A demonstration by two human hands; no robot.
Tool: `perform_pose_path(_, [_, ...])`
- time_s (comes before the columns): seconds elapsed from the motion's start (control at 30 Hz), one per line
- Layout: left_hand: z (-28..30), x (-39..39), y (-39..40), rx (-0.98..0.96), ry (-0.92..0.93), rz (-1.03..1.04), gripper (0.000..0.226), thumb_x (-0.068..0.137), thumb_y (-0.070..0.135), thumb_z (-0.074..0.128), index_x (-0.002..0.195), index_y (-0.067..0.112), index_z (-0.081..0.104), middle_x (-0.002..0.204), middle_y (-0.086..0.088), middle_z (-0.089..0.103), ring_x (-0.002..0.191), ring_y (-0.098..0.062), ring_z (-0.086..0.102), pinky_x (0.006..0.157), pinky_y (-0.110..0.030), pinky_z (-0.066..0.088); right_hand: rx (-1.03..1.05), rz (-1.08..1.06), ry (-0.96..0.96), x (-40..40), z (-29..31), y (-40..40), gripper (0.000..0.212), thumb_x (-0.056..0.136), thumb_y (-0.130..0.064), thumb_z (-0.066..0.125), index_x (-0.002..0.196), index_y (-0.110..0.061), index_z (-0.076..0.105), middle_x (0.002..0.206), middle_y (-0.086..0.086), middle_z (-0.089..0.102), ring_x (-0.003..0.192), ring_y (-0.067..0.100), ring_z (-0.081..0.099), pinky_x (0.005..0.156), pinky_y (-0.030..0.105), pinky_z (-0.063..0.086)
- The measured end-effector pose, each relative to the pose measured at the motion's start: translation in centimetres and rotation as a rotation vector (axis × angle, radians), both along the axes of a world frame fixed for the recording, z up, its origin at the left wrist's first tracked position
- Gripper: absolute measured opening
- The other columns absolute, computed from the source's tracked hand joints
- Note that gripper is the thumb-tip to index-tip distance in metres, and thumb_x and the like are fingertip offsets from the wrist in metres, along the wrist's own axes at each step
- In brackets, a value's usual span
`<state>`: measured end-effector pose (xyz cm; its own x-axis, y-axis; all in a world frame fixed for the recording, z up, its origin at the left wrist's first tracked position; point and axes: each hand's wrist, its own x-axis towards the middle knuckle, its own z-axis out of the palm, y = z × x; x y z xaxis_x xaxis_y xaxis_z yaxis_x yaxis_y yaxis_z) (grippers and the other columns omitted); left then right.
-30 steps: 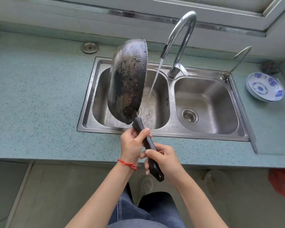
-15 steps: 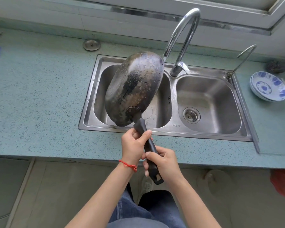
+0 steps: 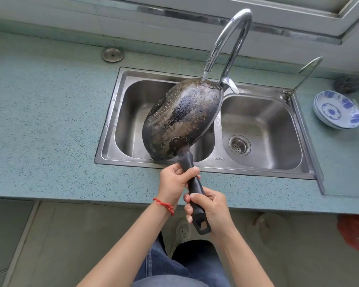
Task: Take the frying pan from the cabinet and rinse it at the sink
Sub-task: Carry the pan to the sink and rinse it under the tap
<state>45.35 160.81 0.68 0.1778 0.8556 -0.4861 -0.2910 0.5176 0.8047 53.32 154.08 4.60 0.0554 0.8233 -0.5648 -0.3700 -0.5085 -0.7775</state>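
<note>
The dark, scorched frying pan (image 3: pixel 182 117) is tilted over the left basin of the steel double sink (image 3: pixel 110 121), its wet underside facing me. Its far rim sits right under the spout of the curved tap (image 3: pixel 230 40), where a thin stream of water meets it. My left hand (image 3: pixel 174 184) grips the upper part of the black handle (image 3: pixel 192 179). Further down the same handle, near its end loop, my right hand (image 3: pixel 210 210) holds it too. The pan's inside is hidden.
The right basin with its drain (image 3: pixel 239 145) holds nothing. A blue-and-white dish stack (image 3: pixel 337 109) and a steel scourer (image 3: pixel 346 84) sit on the counter at the right, behind a thin second tap (image 3: pixel 305 72). A round metal cap (image 3: pixel 112 54) lies behind the sink.
The pan has turned from standing on edge beside the stream to lying tilted with its underside up, its far rim now under the spout. Both hands stayed on the handle.
</note>
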Motion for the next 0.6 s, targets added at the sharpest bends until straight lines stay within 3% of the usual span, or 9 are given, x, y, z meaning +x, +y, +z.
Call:
perform_pose_path(0.2, [0.1,1.3,0.7,-0.015,-0.069,-0.017,0.007,0.074,-0.002,0.067,0.074,0.002,0.062,0.058,0.000,0.069,0.057,-0.013,0.066,0.057,-0.022,0.054,-0.007,0.012,-0.135,1.4,-0.1,0.5,0.007,0.076,0.002,0.056,0.070,-0.001,0.058,0.057,0.015,0.053,0.042,0.022,0.047,0.040,0.028,0.044])
perform_pose_path(0.6, [-0.7,2.6,1.4,-0.053,-0.062,-0.069,0.008,0.076,0.000,0.066,0.069,0.003,0.063,0.058,-0.002,0.069,0.055,-0.013,0.064,0.062,-0.023,0.056,-0.076,-0.108,-0.079,1.8,-0.1,1.4,0.012,0.081,0.011,0.047,0.075,0.004,0.055,0.058,0.012,0.052,0.041,0.017,0.047,0.036,0.025,0.043])
